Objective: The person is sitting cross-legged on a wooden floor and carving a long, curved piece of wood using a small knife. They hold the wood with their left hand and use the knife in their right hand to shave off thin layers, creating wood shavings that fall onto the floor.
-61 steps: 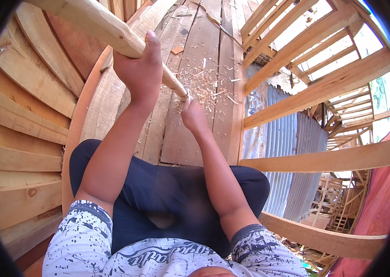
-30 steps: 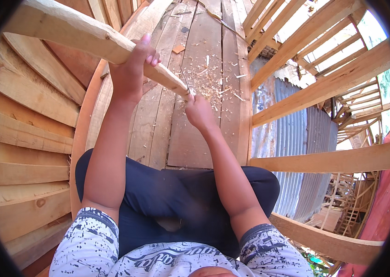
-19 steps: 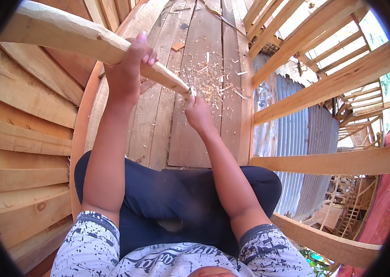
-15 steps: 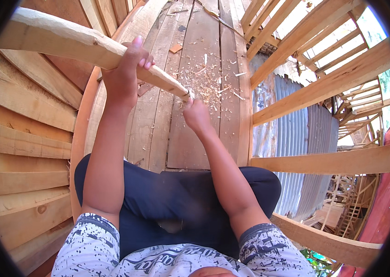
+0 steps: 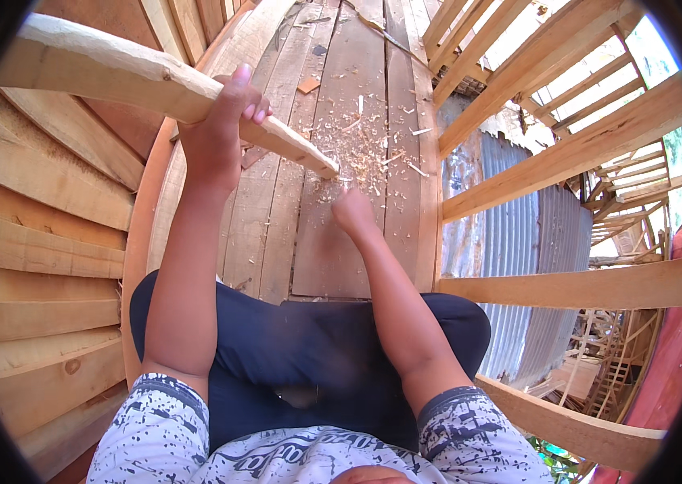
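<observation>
A long, pale wooden pole (image 5: 139,77) slants from the upper left down to a narrower end near the middle of the view. My left hand (image 5: 224,113) is wrapped round it, with the thumb lying along its upper side. Just below the pole's narrow end, my right hand (image 5: 351,211) is closed in a fist, a small gap apart from the wood. A small pale glint shows above its knuckles, but what the fist holds is hidden. Wood shavings (image 5: 369,153) lie scattered on the plank floor (image 5: 333,258) around and beyond the pole's tip.
Slatted wooden boards (image 5: 42,250) rise close on my left. To the right stands an open railing of wooden bars (image 5: 567,282), with corrugated metal sheets (image 5: 510,242) beyond it. My crossed legs (image 5: 301,339) rest on the floor. A small orange wood chip (image 5: 308,85) lies farther off.
My right hand has moved slightly down and to the right, away from the pole's narrow end, which is now uncovered. My left hand and the pole have hardly moved.
</observation>
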`<state>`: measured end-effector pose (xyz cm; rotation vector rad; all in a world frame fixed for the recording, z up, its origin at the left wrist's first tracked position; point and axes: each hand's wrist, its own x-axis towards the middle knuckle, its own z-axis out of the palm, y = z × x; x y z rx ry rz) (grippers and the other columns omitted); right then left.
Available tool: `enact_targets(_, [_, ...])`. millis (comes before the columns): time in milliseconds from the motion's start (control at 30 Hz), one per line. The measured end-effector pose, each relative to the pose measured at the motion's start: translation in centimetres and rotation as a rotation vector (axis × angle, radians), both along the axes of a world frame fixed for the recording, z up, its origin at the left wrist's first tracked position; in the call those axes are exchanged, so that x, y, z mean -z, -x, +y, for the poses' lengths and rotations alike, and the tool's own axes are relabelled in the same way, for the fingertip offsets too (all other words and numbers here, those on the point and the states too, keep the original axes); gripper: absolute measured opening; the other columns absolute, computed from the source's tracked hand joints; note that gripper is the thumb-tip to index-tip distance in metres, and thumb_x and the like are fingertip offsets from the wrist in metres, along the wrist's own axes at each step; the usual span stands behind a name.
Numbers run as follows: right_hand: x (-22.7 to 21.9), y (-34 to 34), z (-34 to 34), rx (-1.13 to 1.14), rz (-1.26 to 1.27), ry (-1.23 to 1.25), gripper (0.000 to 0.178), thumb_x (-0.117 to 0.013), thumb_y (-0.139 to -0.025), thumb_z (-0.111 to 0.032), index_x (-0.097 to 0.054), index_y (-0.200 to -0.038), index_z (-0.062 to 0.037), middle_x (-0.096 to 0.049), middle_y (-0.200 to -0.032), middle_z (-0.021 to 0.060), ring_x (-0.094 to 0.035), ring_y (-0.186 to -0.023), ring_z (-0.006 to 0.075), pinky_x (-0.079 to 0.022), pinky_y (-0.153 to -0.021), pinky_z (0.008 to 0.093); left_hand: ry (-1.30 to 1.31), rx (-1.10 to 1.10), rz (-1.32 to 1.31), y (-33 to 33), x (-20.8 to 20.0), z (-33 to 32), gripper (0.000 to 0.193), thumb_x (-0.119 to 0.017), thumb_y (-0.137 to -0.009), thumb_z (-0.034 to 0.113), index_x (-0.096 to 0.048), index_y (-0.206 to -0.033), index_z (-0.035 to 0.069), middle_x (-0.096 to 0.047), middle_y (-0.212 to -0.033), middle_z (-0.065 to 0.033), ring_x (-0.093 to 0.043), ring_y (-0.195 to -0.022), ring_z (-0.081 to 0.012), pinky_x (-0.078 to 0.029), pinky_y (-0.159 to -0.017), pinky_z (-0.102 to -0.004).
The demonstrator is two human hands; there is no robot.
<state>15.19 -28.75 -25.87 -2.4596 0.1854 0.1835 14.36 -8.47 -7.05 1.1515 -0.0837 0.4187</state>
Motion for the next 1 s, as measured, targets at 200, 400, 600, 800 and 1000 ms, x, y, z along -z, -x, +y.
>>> enact_targets(200, [-1.4, 0.1, 1.3, -0.024, -0.111, -0.103, 0.046, -0.040, -0.104, -0.029, -0.062, -0.101, 0.0114, -0.065, -0.094, 0.0362, -0.063, -0.094, 0.0517, -0.048, -0.085, 0.0572, 0.108, -0.015, -0.041, -0.4, 0.2, -0.3, 0.034, -0.069, -0.093, 0.019, -0.052, -0.065, 0.010, -0.051, -0.061, -0.0011, -0.053, -0.060, -0.0127, -0.048, -0.066, -0.0332])
enact_targets(400, [-3.4, 0.0, 2.3, -0.069, -0.062, -0.114, 0.047, -0.040, -0.104, -0.030, -0.062, -0.099, 0.0109, -0.066, -0.091, 0.0352, -0.063, -0.091, 0.0527, -0.048, -0.084, 0.0583, 0.091, -0.032, -0.051, 0.0, 0.3, 0.4, 0.032, -0.069, -0.093, 0.016, -0.053, -0.065, 0.009, -0.051, -0.061, -0.0010, -0.053, -0.059, -0.0127, -0.048, -0.065, -0.0334])
enact_targets(600, [-0.7, -0.8, 1.1, -0.062, -0.064, -0.014, 0.046, -0.039, -0.105, -0.031, -0.062, -0.102, 0.0090, -0.066, -0.091, 0.0346, -0.064, -0.091, 0.0522, -0.049, -0.084, 0.0577, 0.004, -0.017, 0.012, 0.2, -0.3, -0.2, 0.033, -0.063, -0.095, 0.025, -0.046, -0.069, 0.013, -0.043, -0.065, 0.0006, -0.047, -0.065, -0.0130, -0.047, -0.075, -0.0340])
enact_targets(800, [0.0, 0.1, 0.7, -0.015, -0.053, -0.024, 0.048, -0.040, -0.105, -0.032, -0.062, -0.102, 0.0106, -0.067, -0.095, 0.0350, -0.064, -0.092, 0.0515, -0.049, -0.084, 0.0569, 0.016, 0.011, -0.006, 0.1, -0.3, -0.3, 0.034, -0.062, -0.096, 0.024, -0.046, -0.068, 0.013, -0.043, -0.066, 0.0006, -0.047, -0.066, -0.0131, -0.047, -0.076, -0.0346])
enact_targets(1000, [-4.5, 0.1, 2.2, -0.094, 0.003, -0.039, 0.048, -0.038, -0.106, -0.034, -0.061, -0.113, 0.0073, -0.067, -0.103, 0.0348, -0.064, -0.102, 0.0487, -0.048, -0.092, 0.0561, 0.001, 0.012, 0.004, 0.2, 0.0, 0.2, 0.034, -0.062, -0.097, 0.026, -0.047, -0.069, 0.012, -0.042, -0.066, 0.0008, -0.047, -0.068, -0.0130, -0.047, -0.078, -0.0347])
